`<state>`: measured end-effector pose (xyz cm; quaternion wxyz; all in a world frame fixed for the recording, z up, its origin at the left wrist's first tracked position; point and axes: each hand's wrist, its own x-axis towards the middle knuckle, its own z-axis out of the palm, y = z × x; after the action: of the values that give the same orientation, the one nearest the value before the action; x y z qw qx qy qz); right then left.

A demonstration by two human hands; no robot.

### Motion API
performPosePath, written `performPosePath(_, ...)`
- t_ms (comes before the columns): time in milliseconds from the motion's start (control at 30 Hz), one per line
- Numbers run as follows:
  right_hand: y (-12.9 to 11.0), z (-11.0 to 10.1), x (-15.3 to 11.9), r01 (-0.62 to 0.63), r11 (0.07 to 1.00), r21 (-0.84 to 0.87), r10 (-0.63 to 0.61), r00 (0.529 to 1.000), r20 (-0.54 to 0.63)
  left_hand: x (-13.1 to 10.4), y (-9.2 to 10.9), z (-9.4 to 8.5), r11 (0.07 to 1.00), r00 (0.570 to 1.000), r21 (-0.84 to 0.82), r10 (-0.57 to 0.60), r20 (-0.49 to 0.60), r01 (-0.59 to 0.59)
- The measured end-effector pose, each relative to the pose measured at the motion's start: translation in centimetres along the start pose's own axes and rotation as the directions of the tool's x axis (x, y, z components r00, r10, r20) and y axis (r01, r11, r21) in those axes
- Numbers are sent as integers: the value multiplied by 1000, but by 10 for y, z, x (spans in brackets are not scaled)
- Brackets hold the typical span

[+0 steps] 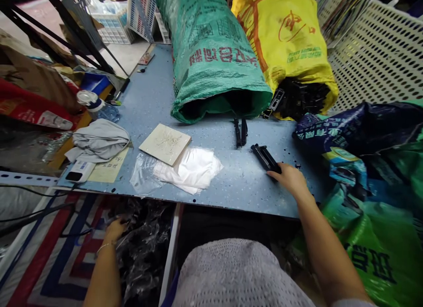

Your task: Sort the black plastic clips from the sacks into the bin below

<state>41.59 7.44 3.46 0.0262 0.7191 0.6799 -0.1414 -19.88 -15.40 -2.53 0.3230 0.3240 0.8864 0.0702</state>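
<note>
My right hand [291,180] is closed around the near end of a black rectangular plastic part [265,158] with a slot along it, at the right of the blue table [244,188]. Two more narrow black parts [240,132] lie side by side just beyond it. Below the table's front edge, my left hand [115,230] is at the side of a heap of clear plastic bags with dark contents [142,249]; its fingers are dim and partly hidden. Between the hands, a stack of clear plastic bags [194,168] lies flat, with a cream square tile [165,144] resting on its corner.
A green woven sack [218,55] lies open-mouthed at the back, beside a yellow sack [291,42] spilling black parts [300,97]. At left are a grey cloth [99,139], a white device [80,171] and a bottle [99,106]. Bags [373,249] and a white crate [386,55] border the right.
</note>
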Motion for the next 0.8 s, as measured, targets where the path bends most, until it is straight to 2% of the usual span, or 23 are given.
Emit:
performPosePath(67,6,2,-3,9,986,168,-8,1000,-3,-7,15,-3,1000,994,-21,-12,106,15)
performPosePath(100,5,3,-6,10,955,297,-12,1000,4,-14,29,-4,998,976,-63,18,215,-4)
performPosePath(133,1,5,-8,9,897,442,-17,1000,13,-24,49,-4,991,934,-123,88,346,-48)
performPosePath(167,-8,8,-10,6,811,585,-24,999,24,-36,73,-2,972,864,-206,198,462,-112)
performPosePath(200,-20,11,-12,1,707,708,-36,999,34,-47,102,3,932,778,-301,340,528,-203)
performPosePath(233,-36,15,-13,-4,598,802,-54,998,45,-58,135,13,869,724,-374,483,493,-325)
performPosePath(267,-54,19,-14,-9,497,868,-79,995,56,-66,168,26,783,713,-422,606,353,-457)
performPosePath(300,-72,23,-15,-14,412,911,-117,991,68,-72,201,42,696,719,-419,682,134,-583)
performPosePath(333,-90,26,-15,-23,344,939,-164,983,84,-75,230,59,634,701,-360,707,-89,-685)
performPosePath(367,-105,29,-15,-36,293,956,-206,973,100,-75,255,77,611,664,-265,715,-222,-746)
performPosePath(433,-127,32,-14,-69,228,971,-265,955,131,-69,287,105,621,622,-113,722,-304,-776)
performPosePath(467,-134,32,-14,-84,209,974,-277,950,142,-63,294,113,629,617,-71,725,-304,-774)
performPosePath(533,-140,29,-13,-114,165,980,-295,942,160,-49,295,117,643,642,-98,716,-274,-759)
performPosePath(600,-146,24,-14,-163,84,983,-355,917,182,-36,286,110,651,707,-281,679,-200,-705)
performPosePath(667,-158,21,-13,-248,-39,968,-456,867,203,-26,278,102,644,764,-478,637,-98,-598)
performPosePath(733,-177,23,-11,-352,-158,922,-549,808,215,-20,273,97,617,792,-595,608,-56,-516)
performPosePath(800,-198,31,-7,-430,-226,874,-590,775,228,-18,270,95,570,794,-641,599,-103,-513)
